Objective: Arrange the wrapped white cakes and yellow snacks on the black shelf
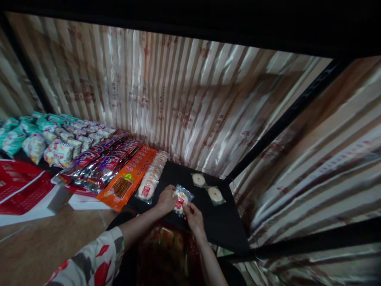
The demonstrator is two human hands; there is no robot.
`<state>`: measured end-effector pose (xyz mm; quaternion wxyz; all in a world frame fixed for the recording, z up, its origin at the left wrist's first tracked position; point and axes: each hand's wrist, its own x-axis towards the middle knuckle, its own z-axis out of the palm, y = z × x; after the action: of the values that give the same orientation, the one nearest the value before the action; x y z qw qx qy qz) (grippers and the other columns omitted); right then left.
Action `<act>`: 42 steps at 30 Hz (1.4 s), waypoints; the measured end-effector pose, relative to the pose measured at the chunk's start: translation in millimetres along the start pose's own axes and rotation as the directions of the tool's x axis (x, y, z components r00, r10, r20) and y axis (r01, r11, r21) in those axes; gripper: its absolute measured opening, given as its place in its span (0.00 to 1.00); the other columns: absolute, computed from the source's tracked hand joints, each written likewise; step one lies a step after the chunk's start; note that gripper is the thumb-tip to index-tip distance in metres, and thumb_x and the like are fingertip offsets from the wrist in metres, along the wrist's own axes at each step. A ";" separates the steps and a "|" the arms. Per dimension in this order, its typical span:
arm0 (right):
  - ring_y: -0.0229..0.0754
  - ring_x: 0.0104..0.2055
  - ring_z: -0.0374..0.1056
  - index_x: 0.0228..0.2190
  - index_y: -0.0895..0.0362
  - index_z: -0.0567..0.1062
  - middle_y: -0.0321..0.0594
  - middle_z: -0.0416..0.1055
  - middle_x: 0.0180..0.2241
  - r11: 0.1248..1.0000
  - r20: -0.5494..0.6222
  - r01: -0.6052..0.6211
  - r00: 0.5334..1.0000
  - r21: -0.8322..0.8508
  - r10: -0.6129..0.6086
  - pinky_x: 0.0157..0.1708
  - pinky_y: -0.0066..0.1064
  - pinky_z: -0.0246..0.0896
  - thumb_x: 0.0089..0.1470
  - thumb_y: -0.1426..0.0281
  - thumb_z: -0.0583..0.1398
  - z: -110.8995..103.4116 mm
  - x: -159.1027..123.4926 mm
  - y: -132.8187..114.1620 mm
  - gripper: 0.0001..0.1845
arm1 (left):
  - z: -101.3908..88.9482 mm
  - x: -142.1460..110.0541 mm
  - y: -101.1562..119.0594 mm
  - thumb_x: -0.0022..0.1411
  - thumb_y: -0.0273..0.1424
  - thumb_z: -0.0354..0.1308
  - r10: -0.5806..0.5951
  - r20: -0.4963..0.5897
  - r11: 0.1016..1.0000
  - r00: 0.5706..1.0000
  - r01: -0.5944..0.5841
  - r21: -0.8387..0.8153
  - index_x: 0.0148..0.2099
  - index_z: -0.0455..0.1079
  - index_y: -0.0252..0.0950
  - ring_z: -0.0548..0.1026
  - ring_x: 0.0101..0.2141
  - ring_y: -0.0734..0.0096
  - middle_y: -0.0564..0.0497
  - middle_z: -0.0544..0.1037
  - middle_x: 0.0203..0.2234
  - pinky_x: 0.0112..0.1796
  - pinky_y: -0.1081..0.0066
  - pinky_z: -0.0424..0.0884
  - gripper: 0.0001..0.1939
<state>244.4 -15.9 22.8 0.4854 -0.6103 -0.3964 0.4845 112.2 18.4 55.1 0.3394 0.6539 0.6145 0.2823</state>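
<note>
A round pale cake in a clear wrapper with a red label (180, 200) is held over the black shelf (214, 226). My left hand (167, 200) grips its left edge, and the fingers of my right hand (193, 216) pinch its lower right side. Beyond my right hand lie two more wrapped round cakes, one nearer the wall (198, 180) and one to its right (215, 194), each with a small red dot. Left of my left hand, a row of overlapping wrapped cakes (152, 178) runs back toward the wall.
Next to the cake row are an orange snack packet (126, 178), shiny dark red packets (104, 167) and several white and green bags (38, 133). A red basket (24, 186) stands at left. Black posts (282, 115) and striped sheeting (178, 99) bound the shelf.
</note>
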 end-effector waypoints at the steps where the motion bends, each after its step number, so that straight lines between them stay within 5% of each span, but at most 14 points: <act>1: 0.34 0.18 0.56 0.26 0.58 0.74 0.31 0.64 0.15 1.000 -0.001 0.000 1.000 -0.003 0.000 0.18 0.25 0.50 0.33 0.55 0.63 1.8 9.4 -2.1 0.20 | -0.5 8.0 2.1 0.55 0.26 0.50 -0.004 0.004 1.000 1.000 0.004 0.003 0.50 0.62 0.29 0.71 0.43 0.68 0.43 0.74 0.42 0.45 0.74 0.64 0.19; 10: 0.36 0.19 0.62 0.28 0.57 0.73 0.34 0.70 0.18 0.983 -0.045 0.022 0.999 -0.182 -0.031 0.20 0.26 0.55 0.38 0.60 0.60 32.3 95.8 -6.1 0.15 | 1.4 74.2 8.1 0.55 0.24 0.48 -0.056 -0.015 0.994 0.998 0.057 0.096 0.57 0.57 0.28 0.65 0.52 0.61 0.39 0.68 0.51 0.51 0.70 0.60 0.25; 17: 0.42 0.29 0.69 0.28 0.56 0.75 0.39 0.75 0.25 0.886 -0.050 0.154 0.980 -0.437 -0.195 0.30 0.30 0.60 0.42 0.64 0.57 38.0 145.5 -4.6 0.11 | 21.0 105.3 -4.3 0.57 0.25 0.48 -0.046 -0.037 0.995 0.998 0.049 0.088 0.58 0.57 0.24 0.55 0.59 0.56 0.35 0.60 0.57 0.58 0.64 0.53 0.26; 27: 0.42 0.32 0.70 0.29 0.55 0.76 0.39 0.76 0.29 0.826 -0.025 0.180 0.973 -0.533 -0.228 0.35 0.30 0.60 0.45 0.62 0.56 54.0 195.4 -19.0 0.13 | 23.8 133.3 -4.1 0.58 0.19 0.39 -0.060 0.084 0.958 0.995 0.034 0.284 0.62 0.49 0.18 0.43 0.62 0.58 0.35 0.45 0.62 0.60 0.64 0.45 0.29; 42: 0.42 0.33 0.71 0.34 0.54 0.77 0.38 0.76 0.31 0.816 -0.087 0.136 0.971 -0.561 -0.222 0.36 0.29 0.62 0.45 0.62 0.57 70.2 240.7 -14.9 0.15 | 21.1 161.9 -5.5 0.58 0.23 0.41 -0.019 0.021 0.941 1.000 0.011 0.339 0.61 0.53 0.21 0.50 0.61 0.50 0.33 0.53 0.60 0.55 0.56 0.55 0.28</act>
<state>227.7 231.6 -16.6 0.3606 -0.7184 -0.5376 0.2549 139.2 177.6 30.1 0.2313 0.7012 0.6547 0.1619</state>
